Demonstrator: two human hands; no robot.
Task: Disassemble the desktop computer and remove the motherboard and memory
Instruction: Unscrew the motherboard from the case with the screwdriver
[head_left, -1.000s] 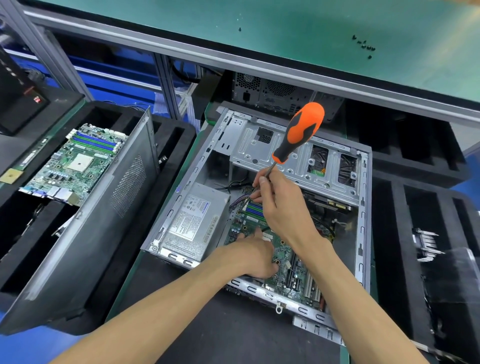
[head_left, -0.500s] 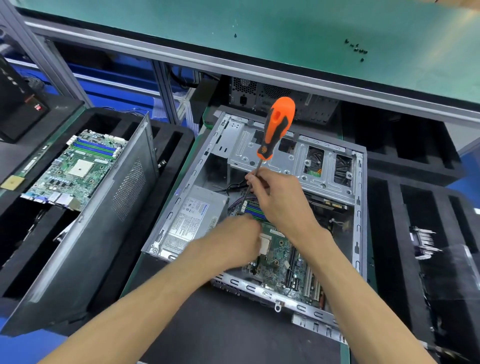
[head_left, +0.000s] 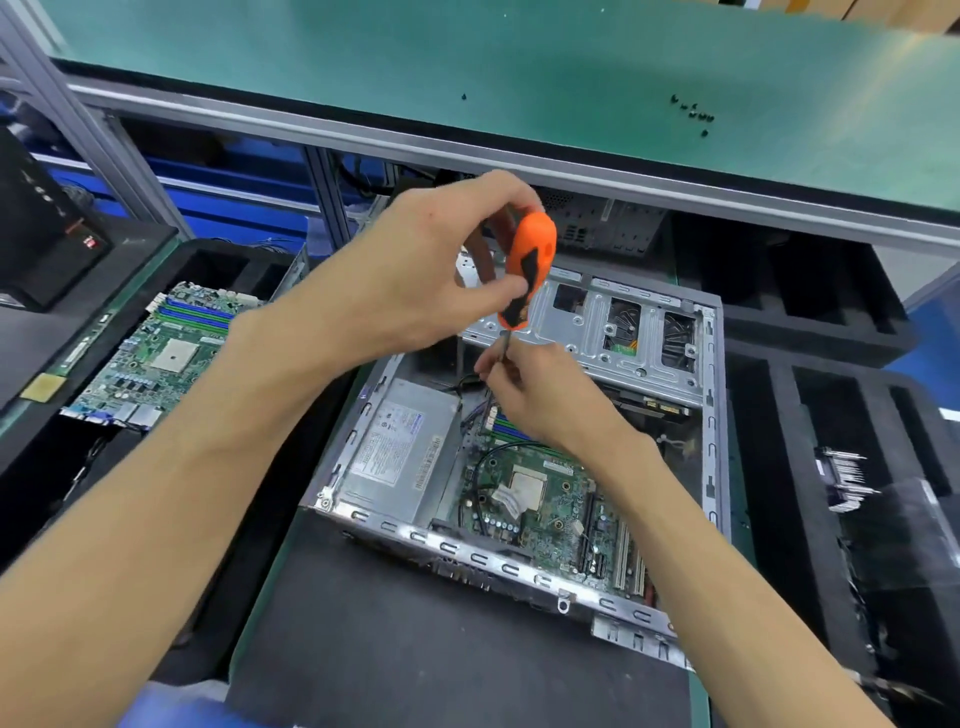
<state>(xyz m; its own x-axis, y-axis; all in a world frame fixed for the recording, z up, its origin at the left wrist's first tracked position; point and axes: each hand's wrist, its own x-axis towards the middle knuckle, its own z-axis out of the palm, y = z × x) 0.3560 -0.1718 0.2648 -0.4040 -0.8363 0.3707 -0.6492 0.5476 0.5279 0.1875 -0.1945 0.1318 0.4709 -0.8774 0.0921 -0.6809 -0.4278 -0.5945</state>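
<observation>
An open desktop case (head_left: 711, 415) lies on its side in front of me. Inside it sits the green motherboard (head_left: 550, 499) with blue and green memory slots (head_left: 506, 426) near its far end. An orange-and-black screwdriver (head_left: 527, 270) stands upright over the far left part of the board. My left hand (head_left: 431, 270) grips its handle from the left. My right hand (head_left: 540, 395) pinches the thin metal shaft just below the handle. The tip is hidden behind my right hand.
A silver power supply (head_left: 400, 452) fills the case's left side, and a metal drive cage (head_left: 618, 332) spans its far end. Another motherboard (head_left: 161, 353) lies in a black foam tray at left. Several loose screws (head_left: 693, 111) sit on the green bench above. Black foam trays (head_left: 810, 452) stand at right.
My left hand has risen from the motherboard and taken the screwdriver's handle. My right hand has stayed on the shaft, and the screwdriver now stands more upright.
</observation>
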